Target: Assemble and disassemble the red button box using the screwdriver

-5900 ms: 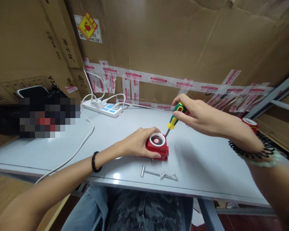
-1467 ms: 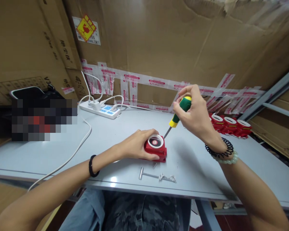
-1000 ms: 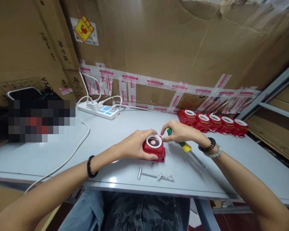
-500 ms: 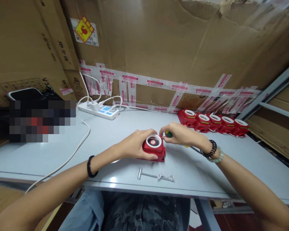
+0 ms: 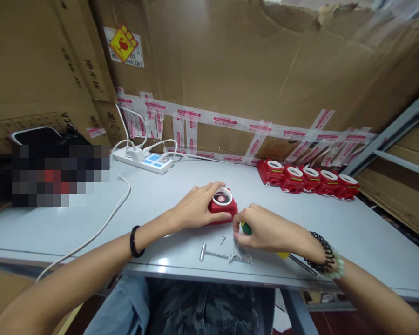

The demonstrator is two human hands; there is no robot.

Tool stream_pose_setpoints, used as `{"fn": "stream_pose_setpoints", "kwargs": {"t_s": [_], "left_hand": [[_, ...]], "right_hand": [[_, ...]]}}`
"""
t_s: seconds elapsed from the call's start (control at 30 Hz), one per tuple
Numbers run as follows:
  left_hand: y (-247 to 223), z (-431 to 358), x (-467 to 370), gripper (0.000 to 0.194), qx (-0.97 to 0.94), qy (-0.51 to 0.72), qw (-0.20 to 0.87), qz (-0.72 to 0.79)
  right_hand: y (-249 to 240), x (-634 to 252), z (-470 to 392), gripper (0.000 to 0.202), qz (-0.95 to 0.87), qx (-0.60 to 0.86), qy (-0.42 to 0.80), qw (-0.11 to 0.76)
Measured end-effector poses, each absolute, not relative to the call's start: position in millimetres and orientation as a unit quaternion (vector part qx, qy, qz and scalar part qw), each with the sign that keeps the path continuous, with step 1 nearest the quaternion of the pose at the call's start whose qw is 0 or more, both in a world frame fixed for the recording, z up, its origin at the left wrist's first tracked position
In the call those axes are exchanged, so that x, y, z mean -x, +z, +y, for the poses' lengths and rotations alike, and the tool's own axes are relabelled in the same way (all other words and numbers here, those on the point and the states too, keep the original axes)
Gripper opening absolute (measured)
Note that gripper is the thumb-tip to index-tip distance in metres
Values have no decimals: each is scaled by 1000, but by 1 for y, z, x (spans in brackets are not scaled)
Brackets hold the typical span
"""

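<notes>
My left hand (image 5: 198, 207) is wrapped around the left side of a red box-shaped housing (image 5: 233, 207) with a white ring and a dark round face on top. Just off the housing's front right corner, my right hand (image 5: 261, 228) is closed around a screwdriver (image 5: 246, 228) with a green and yellow handle. Its metal shaft points back under my right wrist. Whether the right fingertips also pinch something small I cannot tell. A loose screw (image 5: 223, 240) lies in front of the housing, near a T-shaped metal tool (image 5: 214, 254) with white string at its end.
Several similar red housings (image 5: 293, 179) with white rings stand in a row at the back right. At the back left lies a white power strip (image 5: 143, 160) with plugs and cables. Taped cardboard (image 5: 230, 70) walls the table's far side. A cable (image 5: 124, 195) runs over the left side.
My right hand has moved from the housing's right side toward the table's front edge, still with the screwdriver. The housing has tilted or shifted slightly away under my left hand.
</notes>
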State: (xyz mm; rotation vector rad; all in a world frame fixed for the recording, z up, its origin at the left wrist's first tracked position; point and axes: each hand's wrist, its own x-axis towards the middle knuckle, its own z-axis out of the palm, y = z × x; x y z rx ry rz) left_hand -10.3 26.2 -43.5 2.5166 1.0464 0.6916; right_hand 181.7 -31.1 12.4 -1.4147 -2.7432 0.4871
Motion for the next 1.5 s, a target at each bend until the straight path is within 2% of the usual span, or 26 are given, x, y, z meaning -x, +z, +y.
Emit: {"fn": "stream_pose_setpoints", "kwargs": {"t_s": [0.13, 0.2, 0.27, 0.33, 0.5, 0.6, 0.7, 0.77, 0.8, 0.93, 1.0, 1.1, 1.13, 1.27, 1.37, 1.5], "left_hand": [[-38, 26, 18, 64, -868, 218, 182, 407], [-29, 27, 28, 63, -881, 183, 228, 372], [-19, 29, 40, 71, -898, 144, 259, 326], [-12, 31, 50, 75, -910, 108, 272, 293], [-13, 35, 50, 58, -910, 99, 293, 275], [-21, 38, 42, 59, -903, 146, 254, 314], [-29, 43, 35, 65, -904, 195, 186, 333], [-34, 47, 32, 66, -903, 217, 135, 345], [-35, 47, 31, 65, -901, 223, 114, 353], [-27, 31, 32, 61, -904, 240, 61, 350], [-19, 15, 32, 48, -921, 230, 69, 306], [-15, -1, 32, 27, -952, 168, 79, 243], [-16, -1, 32, 28, -957, 156, 59, 239], [-31, 17, 33, 67, -961, 120, -4, 250], [-37, 32, 34, 65, -961, 107, -13, 256], [-36, 35, 33, 58, -956, 116, -15, 268]], "right_hand": [[6, -183, -27, 16, -872, 467, 146, 14], [10, -186, -25, 16, -869, 466, 164, 39], [16, -188, -24, 15, -865, 459, 189, 77], [24, -190, -24, 14, -854, 458, 214, 126], [45, -189, -28, 9, -807, 468, 196, 300], [51, -183, -28, 8, -774, 466, 143, 404], [49, -178, -22, 9, -758, 455, 93, 458], [45, -177, -19, 9, -782, 446, 72, 428], [42, -177, -18, 10, -810, 443, 75, 376], [27, -183, -28, 13, -897, 422, 115, 65], [16, -189, -35, 19, -902, 417, 115, -5], [-2, -202, -38, 34, -897, 433, 88, -25], [-8, -207, -37, 35, -893, 444, 74, -18], [-21, -216, -27, 26, -883, 462, 83, 1], [-24, -212, -27, 15, -885, 452, 110, 11], [-19, -203, -34, 15, -892, 427, 149, -17]]}}
